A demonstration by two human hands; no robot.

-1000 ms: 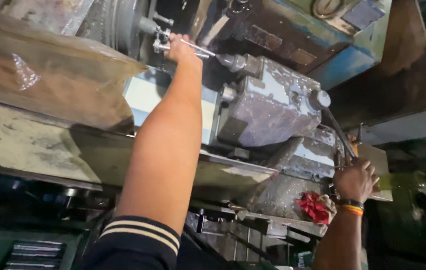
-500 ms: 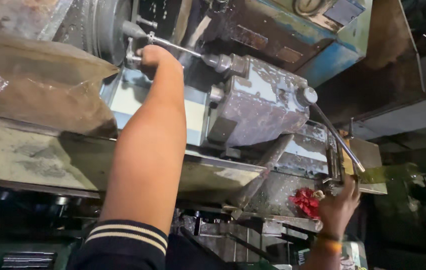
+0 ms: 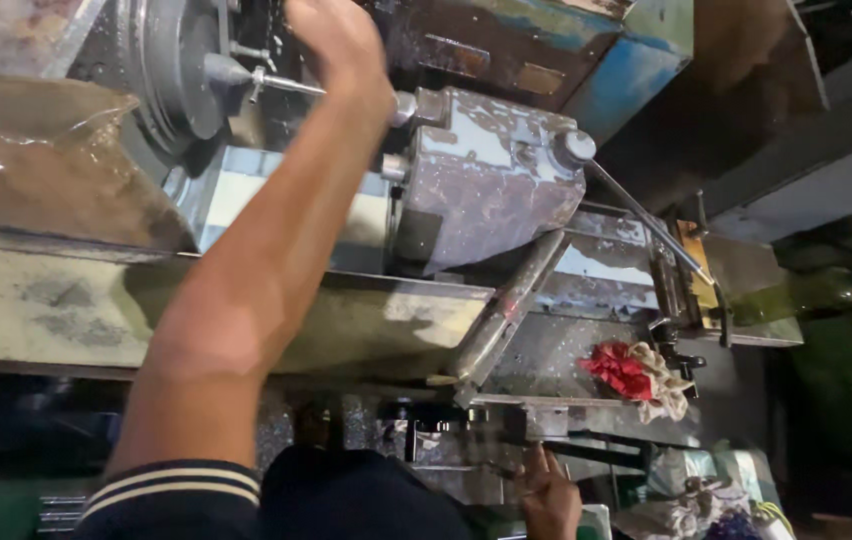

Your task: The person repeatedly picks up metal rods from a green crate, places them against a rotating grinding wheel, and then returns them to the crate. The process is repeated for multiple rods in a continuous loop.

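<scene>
My left hand (image 3: 338, 45) reaches up to a lathe and lies, blurred, over the end of a thin steel rod (image 3: 284, 85). The rod runs from the grey round chuck (image 3: 171, 70) toward the paint-worn tailstock (image 3: 491, 180). The back of the hand hides whether its fingers close on the rod. My left arm wears a dark sleeve with pale stripes. My right hand (image 3: 551, 495) is low at the frame's bottom with fingers apart, holding nothing, its fingertips by a dark bar under the lathe bed. A long thin lever (image 3: 646, 225) sticks out from the tailstock, well away from that hand.
A red and cream rag (image 3: 636, 375) lies on the metal tray beside the bed. A brown, stained cover (image 3: 36, 180) sits left of the chuck. A slanted steel bar (image 3: 506, 305) crosses below the tailstock. Blue machine housing (image 3: 626, 50) stands behind.
My right hand has let go of the long lever and dropped to the bottom of the view. My left hand slid along the rod from the chuck toward the tailstock. The view moved closer.
</scene>
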